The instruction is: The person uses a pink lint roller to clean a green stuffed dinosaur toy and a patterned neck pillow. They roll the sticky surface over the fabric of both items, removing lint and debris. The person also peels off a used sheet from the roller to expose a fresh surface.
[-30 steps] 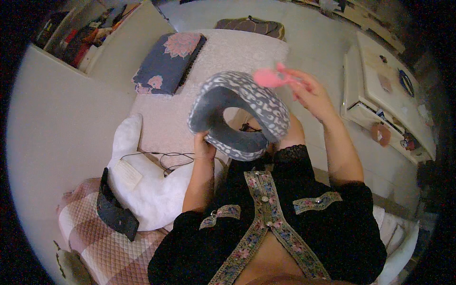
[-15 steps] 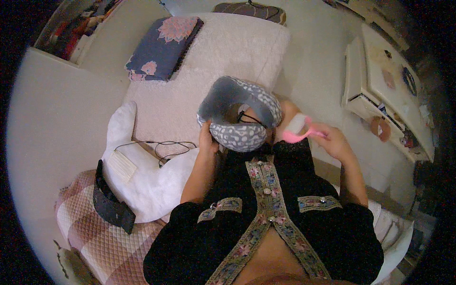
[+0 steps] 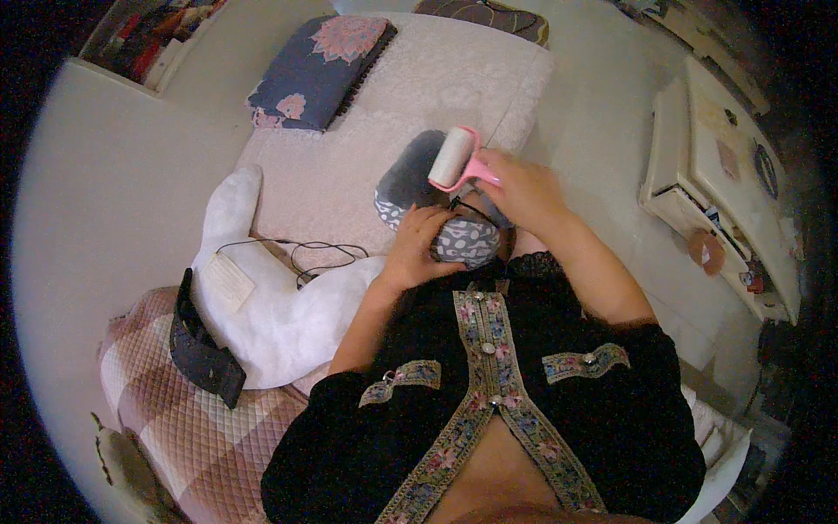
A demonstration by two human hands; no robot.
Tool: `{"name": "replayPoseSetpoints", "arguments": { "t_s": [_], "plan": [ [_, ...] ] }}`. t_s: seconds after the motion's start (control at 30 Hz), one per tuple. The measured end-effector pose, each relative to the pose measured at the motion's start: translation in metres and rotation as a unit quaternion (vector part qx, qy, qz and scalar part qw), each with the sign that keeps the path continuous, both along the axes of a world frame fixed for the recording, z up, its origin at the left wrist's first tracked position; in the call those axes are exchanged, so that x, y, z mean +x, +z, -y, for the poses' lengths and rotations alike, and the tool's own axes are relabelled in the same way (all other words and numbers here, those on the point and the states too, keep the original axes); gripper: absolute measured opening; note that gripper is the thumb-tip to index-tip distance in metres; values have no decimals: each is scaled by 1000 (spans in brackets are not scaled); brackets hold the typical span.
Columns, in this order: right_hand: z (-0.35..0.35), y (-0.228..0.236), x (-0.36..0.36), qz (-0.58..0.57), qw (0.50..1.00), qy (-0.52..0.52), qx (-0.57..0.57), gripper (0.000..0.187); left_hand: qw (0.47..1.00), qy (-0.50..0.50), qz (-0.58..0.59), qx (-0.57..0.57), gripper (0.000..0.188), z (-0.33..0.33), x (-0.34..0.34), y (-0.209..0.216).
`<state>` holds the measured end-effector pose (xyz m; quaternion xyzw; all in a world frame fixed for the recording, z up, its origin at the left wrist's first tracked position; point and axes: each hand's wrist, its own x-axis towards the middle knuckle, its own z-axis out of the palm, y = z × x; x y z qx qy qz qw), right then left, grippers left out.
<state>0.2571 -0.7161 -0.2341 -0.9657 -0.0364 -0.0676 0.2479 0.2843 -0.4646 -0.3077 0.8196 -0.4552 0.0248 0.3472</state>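
Observation:
A grey neck pillow [image 3: 467,241] with a white spotted pattern rests over my lap. My left hand [image 3: 417,249] grips its near side, fingers bent over the top. Closed round the pink handle of a lint roller [image 3: 452,160], my right hand [image 3: 528,194] holds it over the pillow's far part. The roller's white cylinder is against or just above the plain grey inner side; I cannot tell which. A black cord [image 3: 469,208] shows in the pillow's opening. My right hand and the roller hide much of the pillow's right side.
A pale plush-covered surface [image 3: 454,74] stretches ahead, with a folded dark floral cloth [image 3: 323,74] at its far left. Left of me lie a white cushion [image 3: 288,327] with a black cable and a black curved band [image 3: 205,358]. A white cabinet [image 3: 724,183] stands at right.
My right hand has brought the lint roller leftward and up from beside the pillow to over it. My left hand has shifted onto the pillow's near side, and the pillow has tilted.

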Motion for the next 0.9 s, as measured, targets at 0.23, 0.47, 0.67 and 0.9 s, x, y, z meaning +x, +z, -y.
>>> {"name": "replayPoseSetpoints", "arguments": {
  "t_s": [0.23, 0.47, 0.67, 0.9],
  "plan": [
    [4, -25, -17, -81, 988, 20, -129, 32, 999, 1, -52, -7, 78, -9, 4, -15],
    [59, 4, -104, -45, 992, -52, -106, 36, 997, 13, -73, 10, 82, -10, -1, -12],
    [88, -4, -135, -35, 979, -123, 159, 31, 995, -23, -69, 69, 86, -23, 4, -18],
    [19, -23, -61, -120, 887, -45, 444, 24, 993, 97, 54, 49, 75, -26, -28, -23]
  ]
}}
